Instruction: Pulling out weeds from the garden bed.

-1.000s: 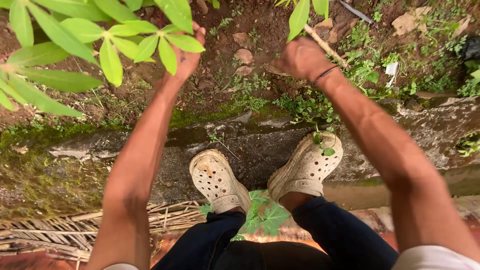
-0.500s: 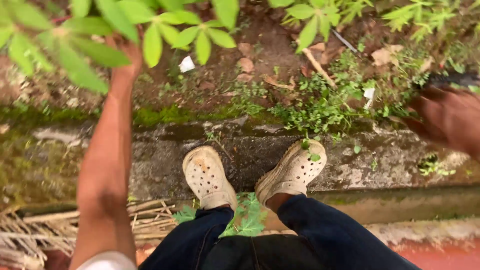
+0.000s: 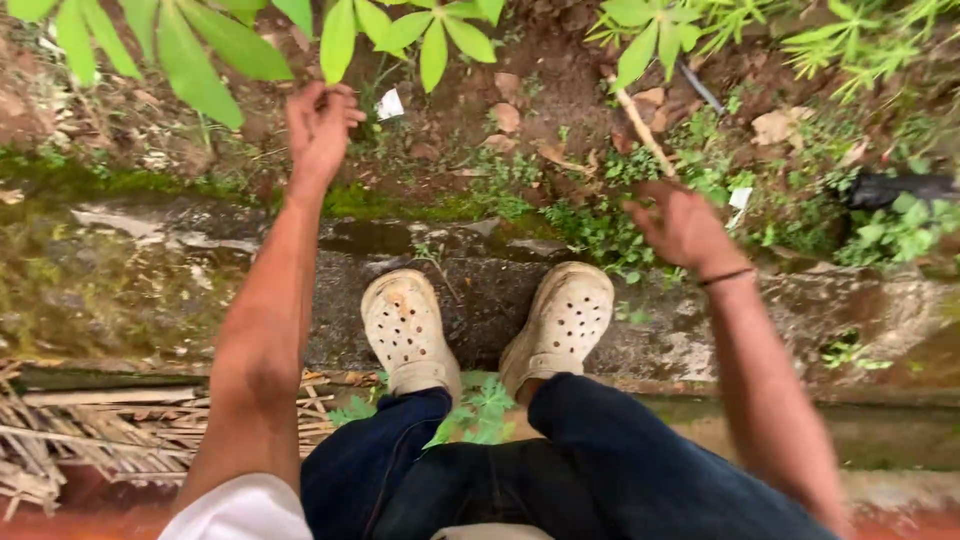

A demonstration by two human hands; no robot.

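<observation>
My left hand is raised over the soil bed with its fingers bunched together just under a cluster of long green leaves. Whether it pinches a leaf stalk I cannot tell. My right hand is lower and slightly blurred, with its fingers apart. It sits at the lower end of a thin pale woody stem that leans up and to the left out of the weeds. A dark band circles that wrist. I stand in pale perforated clogs on a mossy stone ledge.
Beyond the ledge lies brown soil with dry leaves, low weeds and bits of white litter. A black object lies at the right. Dry split canes are stacked at lower left, below the ledge.
My right hand let go of the woody stem, swung out to the right, and has come back to its lower end. My left hand has stayed up among the leaves, and the view has shifted slightly.
</observation>
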